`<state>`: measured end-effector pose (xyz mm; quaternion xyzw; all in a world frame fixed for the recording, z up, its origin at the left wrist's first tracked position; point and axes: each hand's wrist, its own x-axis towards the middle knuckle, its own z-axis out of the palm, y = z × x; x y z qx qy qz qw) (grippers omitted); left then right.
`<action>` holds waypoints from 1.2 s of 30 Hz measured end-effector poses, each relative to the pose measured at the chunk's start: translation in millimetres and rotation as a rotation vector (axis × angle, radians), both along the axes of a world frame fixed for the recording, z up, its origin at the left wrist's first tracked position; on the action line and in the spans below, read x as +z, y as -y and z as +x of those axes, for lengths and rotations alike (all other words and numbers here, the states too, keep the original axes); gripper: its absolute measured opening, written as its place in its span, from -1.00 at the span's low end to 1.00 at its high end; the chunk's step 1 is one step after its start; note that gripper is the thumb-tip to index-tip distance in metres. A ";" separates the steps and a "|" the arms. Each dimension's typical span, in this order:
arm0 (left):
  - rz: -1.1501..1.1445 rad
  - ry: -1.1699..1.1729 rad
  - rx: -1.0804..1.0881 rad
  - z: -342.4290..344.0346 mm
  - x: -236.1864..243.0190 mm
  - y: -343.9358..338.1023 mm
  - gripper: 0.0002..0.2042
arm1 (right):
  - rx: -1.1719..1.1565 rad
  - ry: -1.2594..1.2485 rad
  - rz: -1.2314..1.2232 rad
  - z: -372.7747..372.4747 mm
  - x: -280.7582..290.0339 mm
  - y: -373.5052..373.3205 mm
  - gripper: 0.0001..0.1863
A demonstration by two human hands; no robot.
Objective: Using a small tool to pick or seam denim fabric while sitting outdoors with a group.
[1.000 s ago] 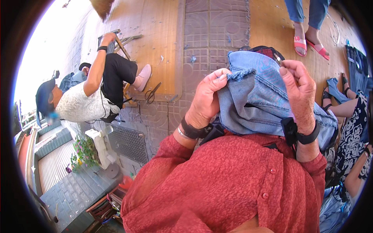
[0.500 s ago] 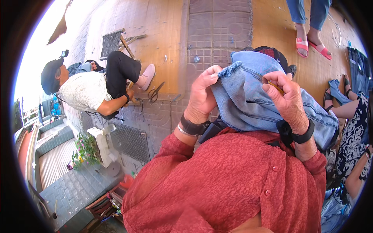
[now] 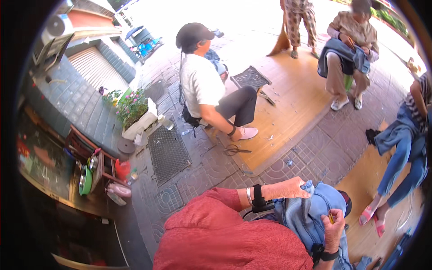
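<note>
A light-blue denim garment [image 3: 326, 198] lies bunched over my lap. My left hand [image 3: 290, 188] is closed on its frayed edge, which stands up between thumb and fingers. To the right, my right hand [image 3: 334, 230] is over the cloth, fingers curled round a small yellow-handled tool [image 3: 331, 218]. Most of that tool is covered by the fingers, so its kind does not show. Both wrists wear dark bands.
Scissors [image 3: 237, 150] lie at the near edge of an orange-brown mat [image 3: 292, 108]. A person in a white shirt [image 3: 202, 85] sits close by, with a low stool [image 3: 251, 77] beyond. Others with denim sit at right. A metal grate [image 3: 167, 148] and planter [image 3: 139, 117] are at left.
The view has swung up and left, bringing the wider yard and more people in. My hands now appear lower in the picture, still holding the denim garment and the yellow-handled tool.
</note>
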<state>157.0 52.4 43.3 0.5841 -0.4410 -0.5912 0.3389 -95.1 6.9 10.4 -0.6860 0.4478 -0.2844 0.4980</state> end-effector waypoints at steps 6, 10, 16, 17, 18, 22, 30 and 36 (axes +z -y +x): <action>-0.162 0.010 0.090 7.3 13.6 -13.0 -0.77 | 0.092 -0.211 -0.172 -4.5 11.8 -4.4 -0.76; -0.238 -0.093 0.211 2.7 27.0 -20.0 -0.75 | 0.160 -0.182 -0.052 -16.4 5.0 -7.4 -0.78; -0.292 -0.066 0.306 2.5 46.0 -30.9 -0.75 | 0.102 0.221 0.000 -7.1 33.0 -34.3 -0.85; -0.304 -0.128 0.297 3.0 51.2 -33.7 -0.76 | 0.089 0.207 0.007 -9.8 34.7 -35.8 -0.85; -0.295 -0.144 0.286 3.4 54.7 -34.7 -0.76 | 0.171 0.005 -0.093 -8.7 31.7 -37.6 -0.85; -0.341 -0.058 0.254 4.9 64.6 -25.1 -0.76 | 0.181 0.046 0.091 -16.6 20.3 -27.3 -0.85; -0.255 0.105 -0.131 12.6 -4.6 5.5 -0.88 | 0.097 0.271 0.339 -22.5 22.0 -21.2 -0.89; -0.115 -0.683 0.348 34.7 10.7 9.2 -0.77 | 0.057 0.152 0.439 -22.1 32.4 -16.9 -0.94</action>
